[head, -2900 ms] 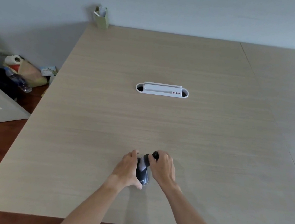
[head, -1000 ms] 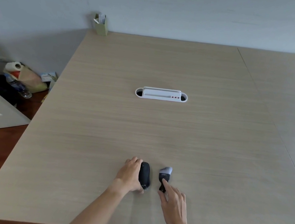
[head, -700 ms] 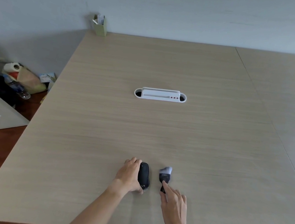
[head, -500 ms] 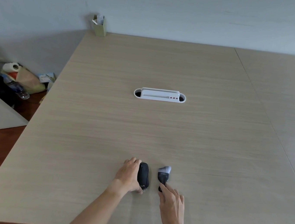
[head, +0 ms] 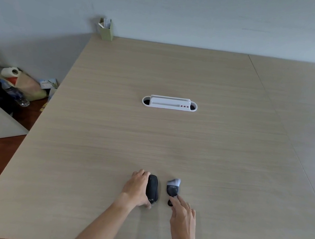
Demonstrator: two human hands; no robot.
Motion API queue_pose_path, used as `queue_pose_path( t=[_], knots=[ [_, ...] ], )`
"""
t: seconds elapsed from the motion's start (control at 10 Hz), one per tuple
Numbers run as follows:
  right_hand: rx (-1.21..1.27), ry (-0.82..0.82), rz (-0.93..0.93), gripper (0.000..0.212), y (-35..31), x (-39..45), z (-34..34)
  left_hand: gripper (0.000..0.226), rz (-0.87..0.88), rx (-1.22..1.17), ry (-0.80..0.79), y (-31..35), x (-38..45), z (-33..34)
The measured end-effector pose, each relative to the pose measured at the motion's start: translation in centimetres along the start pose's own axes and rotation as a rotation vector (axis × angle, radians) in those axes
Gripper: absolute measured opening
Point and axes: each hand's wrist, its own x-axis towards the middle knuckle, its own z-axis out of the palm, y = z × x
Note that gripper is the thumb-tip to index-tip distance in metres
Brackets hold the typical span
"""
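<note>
Soft even daylight, faint shadows, wide-angle bending at edges, slightly soft focus

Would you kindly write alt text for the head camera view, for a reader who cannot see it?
Near the front edge of a wide wooden table, a person's left hand grips a black mouse while the right hand, fingers straight, touches the handle of a small brush lying beside it. A white cable port sits mid-table.

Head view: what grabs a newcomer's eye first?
Two hands at the near edge of the table: the left hand grips a black mouse, and the right hand touches the handle of a small brush lying beside it. Farther out, a white cable port sits mid-table.
</note>
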Motion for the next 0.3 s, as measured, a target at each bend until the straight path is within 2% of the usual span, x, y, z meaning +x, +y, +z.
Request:
queue_pose_path(
  t=[0.1,0.2,0.3],
  knots=[
    [0.131,0.062,0.001,0.046,-1.8,-0.4,-2.7,0.123,0.017,-0.038,0.007,0.2,-0.3,0.0],
    [0.392,0.224,0.004,0.039,-3.0,-0.2,-9.0,0.131,0.015,-0.222,0.033,-0.6,-1.3,0.5],
    [0.527,0.527,-0.024,0.036,-3.4,0.8,-17.8,0.096,0.008,-0.377,0.236,-1.8,-2.6,1.2]
  ],
)
